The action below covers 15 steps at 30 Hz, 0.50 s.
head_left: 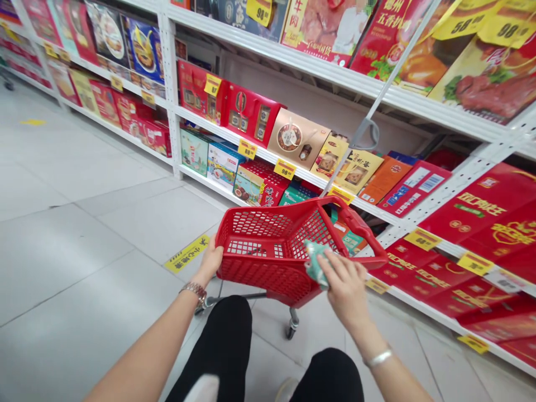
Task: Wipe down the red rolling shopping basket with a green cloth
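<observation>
A red plastic shopping basket [268, 262] on small wheels stands on the floor in front of my knees. My left hand [210, 259] grips its left rim, fingers curled over the edge. My right hand [345, 287] presses a crumpled green cloth [315, 262] against the basket's near right rim, fingers closed round the cloth. A grey pull handle [368, 133] rises from the basket toward the shelves. A watch is on my left wrist and a silver bracelet on my right.
White store shelves [293, 56] run along the right, packed with red and coloured gift boxes [251, 114] and yellow price tags [285, 168]. Grey tiled floor [84, 223] stretches left, with a yellow floor sticker [187, 253] near the basket.
</observation>
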Each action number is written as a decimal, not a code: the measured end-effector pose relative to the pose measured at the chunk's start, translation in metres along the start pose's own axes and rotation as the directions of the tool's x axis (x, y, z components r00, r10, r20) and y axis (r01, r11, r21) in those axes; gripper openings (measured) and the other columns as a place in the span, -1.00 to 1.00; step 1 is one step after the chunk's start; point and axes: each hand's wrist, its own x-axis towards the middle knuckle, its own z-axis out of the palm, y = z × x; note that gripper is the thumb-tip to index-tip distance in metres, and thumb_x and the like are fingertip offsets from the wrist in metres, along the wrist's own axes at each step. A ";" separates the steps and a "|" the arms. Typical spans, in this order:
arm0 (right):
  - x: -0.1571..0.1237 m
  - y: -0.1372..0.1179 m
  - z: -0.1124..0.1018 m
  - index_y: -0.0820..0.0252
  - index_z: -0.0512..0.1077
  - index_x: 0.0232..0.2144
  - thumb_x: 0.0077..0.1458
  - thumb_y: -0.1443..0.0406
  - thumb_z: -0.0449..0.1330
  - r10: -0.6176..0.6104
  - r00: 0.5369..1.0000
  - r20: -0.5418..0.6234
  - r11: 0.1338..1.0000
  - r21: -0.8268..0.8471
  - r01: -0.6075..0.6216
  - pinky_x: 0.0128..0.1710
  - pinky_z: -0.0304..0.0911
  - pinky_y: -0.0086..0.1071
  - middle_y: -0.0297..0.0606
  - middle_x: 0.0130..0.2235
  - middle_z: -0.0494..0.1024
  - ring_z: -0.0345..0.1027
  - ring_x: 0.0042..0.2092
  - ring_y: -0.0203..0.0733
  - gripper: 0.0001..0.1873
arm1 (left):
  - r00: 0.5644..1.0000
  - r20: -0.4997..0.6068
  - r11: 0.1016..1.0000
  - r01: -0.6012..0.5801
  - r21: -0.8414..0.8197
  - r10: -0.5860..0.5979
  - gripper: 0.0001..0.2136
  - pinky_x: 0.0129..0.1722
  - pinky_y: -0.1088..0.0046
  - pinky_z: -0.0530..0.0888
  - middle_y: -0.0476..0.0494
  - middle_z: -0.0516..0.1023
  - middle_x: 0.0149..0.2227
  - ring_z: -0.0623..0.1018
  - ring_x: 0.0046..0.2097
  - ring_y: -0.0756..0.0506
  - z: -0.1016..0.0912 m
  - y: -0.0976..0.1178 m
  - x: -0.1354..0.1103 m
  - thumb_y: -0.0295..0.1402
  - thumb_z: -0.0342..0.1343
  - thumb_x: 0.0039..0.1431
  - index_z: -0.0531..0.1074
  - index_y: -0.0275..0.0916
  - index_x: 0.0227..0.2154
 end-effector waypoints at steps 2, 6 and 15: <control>0.026 -0.051 0.032 0.08 0.47 0.16 0.26 0.48 0.18 -0.065 0.998 -0.010 0.989 0.131 0.066 0.07 0.04 -0.14 -0.12 0.17 0.58 0.35 0.11 -0.02 -0.54 | 1.000 0.004 1.000 -0.021 -0.013 0.021 -0.29 0.17 0.17 0.51 -0.24 0.63 0.07 0.59 0.08 -0.24 0.000 -0.001 -0.001 -0.47 -0.02 -0.02 0.34 -0.24 0.30; 0.057 -0.130 0.084 0.06 0.44 0.18 0.33 0.40 0.19 -0.144 0.984 0.107 0.959 0.261 0.112 0.10 0.06 -0.06 -0.13 0.22 0.54 0.32 0.11 0.01 -0.59 | 0.998 0.008 0.998 -0.058 -0.036 0.058 -0.27 0.16 0.21 0.51 -0.25 0.62 0.07 0.59 0.07 -0.19 -0.001 -0.006 0.000 -0.48 -0.04 -0.02 0.29 -0.27 0.33; 0.042 -0.112 0.108 0.04 0.46 0.18 0.34 0.45 0.12 -0.062 0.950 0.307 0.974 0.225 -0.009 0.01 0.15 -0.10 -0.14 0.20 0.55 0.35 0.04 -0.02 -0.57 | 0.999 -0.010 0.999 -0.033 -0.007 0.033 -0.35 0.17 0.18 0.48 -0.25 0.62 0.07 0.59 0.06 -0.22 -0.019 -0.013 0.001 -0.44 0.00 -0.01 0.39 -0.26 0.24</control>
